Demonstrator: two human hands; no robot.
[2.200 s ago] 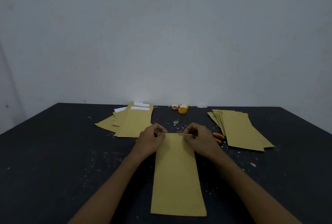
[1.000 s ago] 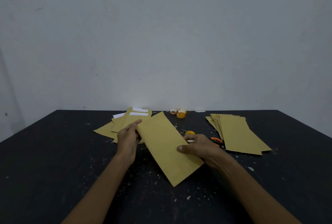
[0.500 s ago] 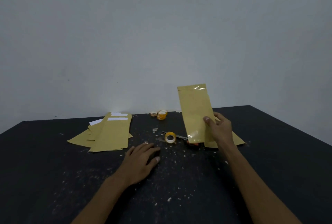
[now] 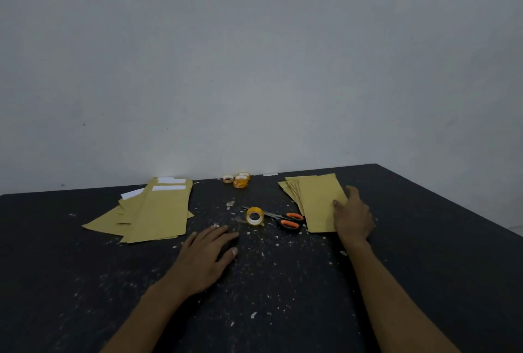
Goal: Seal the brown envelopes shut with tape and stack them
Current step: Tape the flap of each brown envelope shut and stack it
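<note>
Now my right hand (image 4: pixel 353 214) is lying released, fingers straight, on the near right edge of the right envelope stack (image 4: pixel 314 202). My left hand (image 4: pixel 208 256) is resting flat and open on the table (image 4: pixel 85 282), just beside the left envelope pile (image 4: pixel 158 214). Tape (image 4: pixel 254 216) and scissors (image 4: pixel 287 221) are lying between the piles.

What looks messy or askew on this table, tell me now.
White flecks litter the dark table, thickest around the tape roll and scissors. The left envelope pile is fanned askew, white strips showing at its far end. The right stack, under the right hand, is only slightly splayed.
</note>
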